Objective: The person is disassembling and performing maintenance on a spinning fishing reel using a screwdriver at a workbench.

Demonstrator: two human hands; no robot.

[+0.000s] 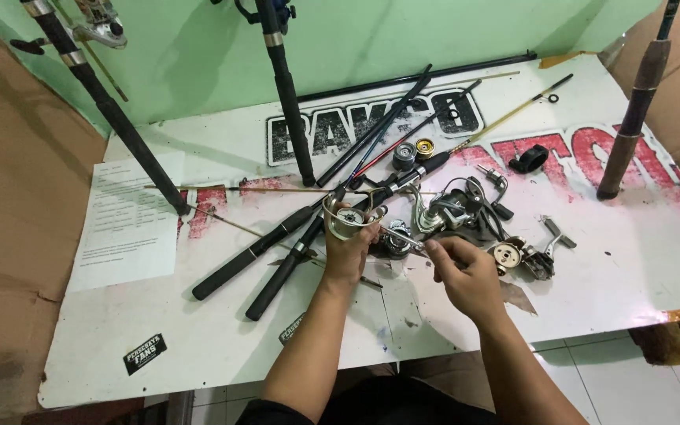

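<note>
Fingers of the left hand clasp a small, rigid metal reel rotor by its rim; the right hand pinches a thin, slippery-looking shaft.

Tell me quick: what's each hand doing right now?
Left hand: closed around a reel spool.
Right hand: fingers pinching a thin metal tool pointed toward it.

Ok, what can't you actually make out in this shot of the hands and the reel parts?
Head view only:
- Left hand: its fingers cover the back of the reel spool.
- Right hand: the thin metal shaft it pinches is too small to identify.
- Pile of reel parts: overlapping, pieces blur together.
- Standing rods: tops cut off by the upper edge.
- Paper sheet: print too small.
</note>
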